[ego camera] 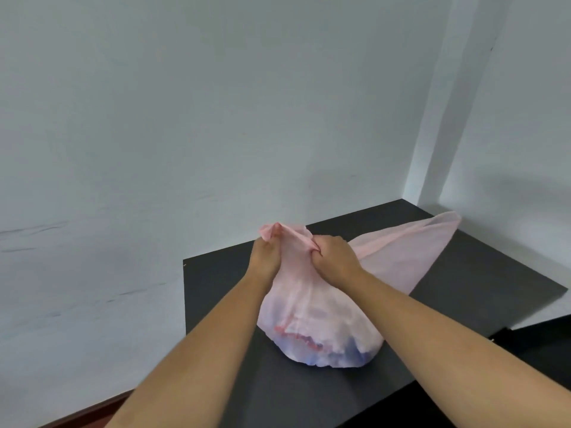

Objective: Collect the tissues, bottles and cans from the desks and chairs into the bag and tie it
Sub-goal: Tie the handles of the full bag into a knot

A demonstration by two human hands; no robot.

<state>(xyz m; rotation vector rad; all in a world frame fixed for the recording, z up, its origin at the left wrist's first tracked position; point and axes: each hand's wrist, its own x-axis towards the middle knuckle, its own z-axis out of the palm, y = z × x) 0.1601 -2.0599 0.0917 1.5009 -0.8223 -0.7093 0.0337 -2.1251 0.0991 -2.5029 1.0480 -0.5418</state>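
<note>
A translucent pink plastic bag [321, 329] sits bulging on a black desk [482, 273]. Blue, red and white shapes show faintly through its lower part; I cannot tell which items they are. My left hand [265, 254] grips one bunched flap of the bag's top, pulled up to the left. Right beside it, my right hand [335, 253] grips the gathered neck of the bag. A second long flap [414, 242] of the bag trails loose to the right, past my right hand, over the desk.
The desk stands in a corner of pale walls [185, 118]; its left edge runs close to the wall. A reddish floor strip [92, 412] shows at the lower left. A lower dark surface [543, 344] lies past the desk's right edge.
</note>
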